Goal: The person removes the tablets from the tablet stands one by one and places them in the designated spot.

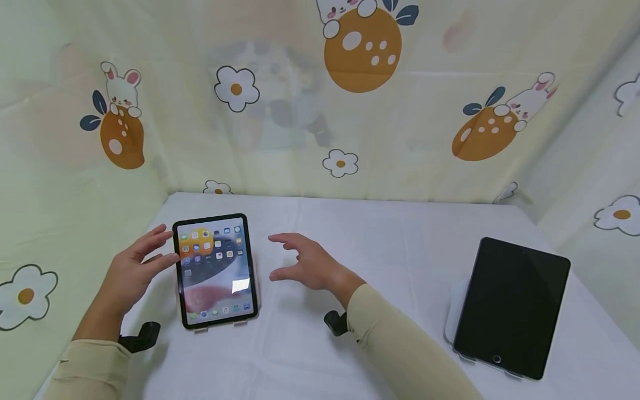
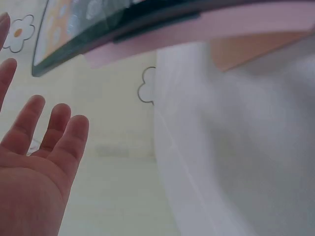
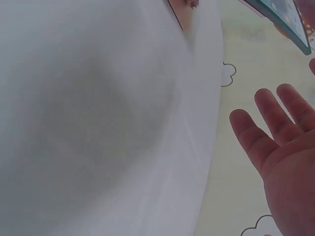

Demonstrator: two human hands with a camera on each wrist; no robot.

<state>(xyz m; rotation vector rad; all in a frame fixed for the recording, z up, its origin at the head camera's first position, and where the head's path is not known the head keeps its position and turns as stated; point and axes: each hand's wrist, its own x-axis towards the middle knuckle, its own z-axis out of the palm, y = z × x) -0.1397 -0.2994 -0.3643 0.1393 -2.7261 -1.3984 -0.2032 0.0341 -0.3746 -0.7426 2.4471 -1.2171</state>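
Note:
A tablet (image 1: 215,278) with a lit home screen of app icons rests on a pink stand (image 2: 256,24), left of the table's middle. My left hand (image 1: 137,264) is at its left edge, fingers loosely extended and fingertips right at the frame. To the right of the tablet, my right hand (image 1: 312,264) hovers apart from it, thumb and fingers spread and holding nothing. The left wrist view shows the left fingers (image 2: 69,142) below the tablet's edge. In the right wrist view the right fingers (image 3: 256,140) are straight, with the tablet's corner above them.
A second tablet (image 1: 512,305), its screen dark, leans on a light stand (image 1: 456,308) at the table's right. White cloth covers the table (image 1: 390,233). A curtain (image 1: 280,128) printed with rabbits and flowers hangs behind and at both sides.

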